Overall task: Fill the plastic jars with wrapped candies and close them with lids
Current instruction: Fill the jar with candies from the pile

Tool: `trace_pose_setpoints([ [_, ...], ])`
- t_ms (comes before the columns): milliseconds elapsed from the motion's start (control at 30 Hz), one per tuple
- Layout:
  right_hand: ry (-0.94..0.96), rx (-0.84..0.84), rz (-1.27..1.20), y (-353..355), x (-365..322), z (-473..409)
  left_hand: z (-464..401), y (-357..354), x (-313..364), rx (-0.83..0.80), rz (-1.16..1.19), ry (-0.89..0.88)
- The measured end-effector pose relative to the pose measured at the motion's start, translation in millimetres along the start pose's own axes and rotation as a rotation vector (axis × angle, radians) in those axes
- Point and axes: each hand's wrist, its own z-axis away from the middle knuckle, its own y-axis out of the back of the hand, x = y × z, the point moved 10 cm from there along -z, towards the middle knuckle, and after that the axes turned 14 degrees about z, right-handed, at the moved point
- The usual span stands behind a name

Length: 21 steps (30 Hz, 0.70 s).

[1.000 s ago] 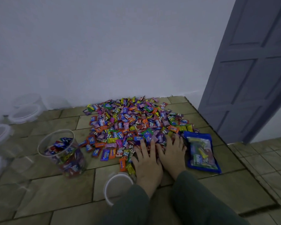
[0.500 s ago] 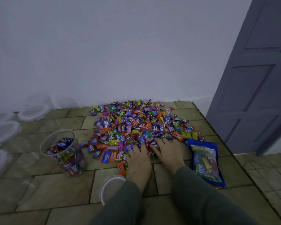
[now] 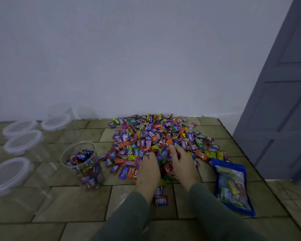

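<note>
A heap of wrapped candies (image 3: 156, 136) in many colours lies on the tiled floor against the wall. My left hand (image 3: 149, 171) and my right hand (image 3: 182, 164) sit side by side at the heap's near edge, with their fingers curled down into it. They cup a bunch of candies between them. Left of the heap stands a clear plastic jar (image 3: 80, 164) with no lid, partly filled with candies. Two loose candies (image 3: 161, 200) lie by my left wrist.
Several empty clear jars with white-rimmed lids (image 3: 23, 141) stand along the left side, the nearest jar (image 3: 9, 173) at the frame edge. A blue candy bag (image 3: 233, 186) lies right of my right hand. A grey door (image 3: 276, 119) stands at the right.
Both hands went from lying flat on the heap's edge to curling and drawing candies together toward me. The view shifted so the scene sits further right.
</note>
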Motion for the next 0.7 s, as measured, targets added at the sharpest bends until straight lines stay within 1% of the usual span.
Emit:
trace_pose_setpoints([
  [133,-0.036,0.056,-0.227,-1.4,-8.5,-3.0,-3.4,21.2,-1.1,0.049,0.067,-0.015],
  [233,-0.064,0.091,-0.340,4.4,-21.9,-4.9,-4.1,42.9,-0.9,0.107,0.096,-0.018],
  [333,-0.085,0.131,-0.470,13.0,-39.0,-6.2,-1.3,63.0,0.9,0.141,0.145,-0.060],
  [467,-0.149,0.140,-0.644,19.9,-62.7,-4.7,2.1,95.5,8.4,0.192,0.199,-0.116],
  [533,-0.191,0.098,-0.731,17.7,-76.8,-3.7,5.8,116.7,15.8,0.233,0.216,-0.162],
  [633,-0.265,0.026,-0.940,11.2,-97.2,-1.6,14.5,151.1,22.9,0.311,0.268,-0.249],
  [700,-0.317,-0.037,-1.005,2.8,-112.4,2.7,18.8,170.9,22.6,0.341,0.317,-0.295],
])
